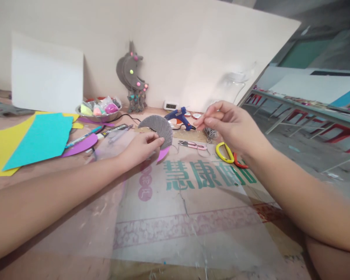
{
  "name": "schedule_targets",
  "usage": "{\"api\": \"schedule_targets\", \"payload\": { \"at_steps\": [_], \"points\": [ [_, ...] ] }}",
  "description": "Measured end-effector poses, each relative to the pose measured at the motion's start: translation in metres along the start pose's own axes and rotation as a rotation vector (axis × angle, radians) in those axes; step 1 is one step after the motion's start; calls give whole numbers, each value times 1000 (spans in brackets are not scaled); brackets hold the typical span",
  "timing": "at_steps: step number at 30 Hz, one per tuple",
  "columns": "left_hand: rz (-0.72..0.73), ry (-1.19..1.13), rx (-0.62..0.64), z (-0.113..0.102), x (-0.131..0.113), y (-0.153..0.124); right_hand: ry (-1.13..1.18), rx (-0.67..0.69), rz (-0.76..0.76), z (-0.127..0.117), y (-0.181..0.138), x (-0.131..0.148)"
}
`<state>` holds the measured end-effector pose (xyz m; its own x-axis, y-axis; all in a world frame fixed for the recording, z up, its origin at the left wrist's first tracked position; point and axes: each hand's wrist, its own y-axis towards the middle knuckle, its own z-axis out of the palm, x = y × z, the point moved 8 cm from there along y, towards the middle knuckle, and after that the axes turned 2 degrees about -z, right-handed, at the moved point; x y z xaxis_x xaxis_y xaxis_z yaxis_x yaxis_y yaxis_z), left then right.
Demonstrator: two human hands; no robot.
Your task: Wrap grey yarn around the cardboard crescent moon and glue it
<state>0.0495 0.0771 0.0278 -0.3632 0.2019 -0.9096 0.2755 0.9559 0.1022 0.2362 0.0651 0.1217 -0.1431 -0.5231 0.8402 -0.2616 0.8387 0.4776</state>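
My left hand (147,147) is closed on a crescent shape (160,126) wound with grey yarn, its thumb on the wrapped face. A bare purple tip (163,154) shows at the crescent's lower end. To the right, my right hand (226,120) is raised above the table with thumb and fingertips pinched together; motion blurs them, and whatever they hold is too fine to make out. Loose grey yarn (203,153) trails over the board between the hands. A small ball of grey yarn (210,133) lies just behind the right hand's fingers.
Pink-handled thread snips (192,145) and yellow-and-red scissors (225,153) lie ahead. Behind are a blue glue gun (181,117), a small digital clock (171,105) and a finished grey moon hanging (132,76). Leftward are a metal bowl (118,115) and turquoise sheet (37,140).
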Motion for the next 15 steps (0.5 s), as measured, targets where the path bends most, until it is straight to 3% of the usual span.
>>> {"api": "schedule_targets", "payload": {
  "at_steps": [3, 8, 15],
  "points": [
    [64, 56, -19, -2, -4, 1, -76, 66, 48, 16, -11, 6],
    [87, 82, -10, -2, -6, 2, -272, 135, 101, 23, -19, 9],
    [66, 101, -22, -3, -8, 0, -505, 134, -37, 32, -22, 8]
  ]
}}
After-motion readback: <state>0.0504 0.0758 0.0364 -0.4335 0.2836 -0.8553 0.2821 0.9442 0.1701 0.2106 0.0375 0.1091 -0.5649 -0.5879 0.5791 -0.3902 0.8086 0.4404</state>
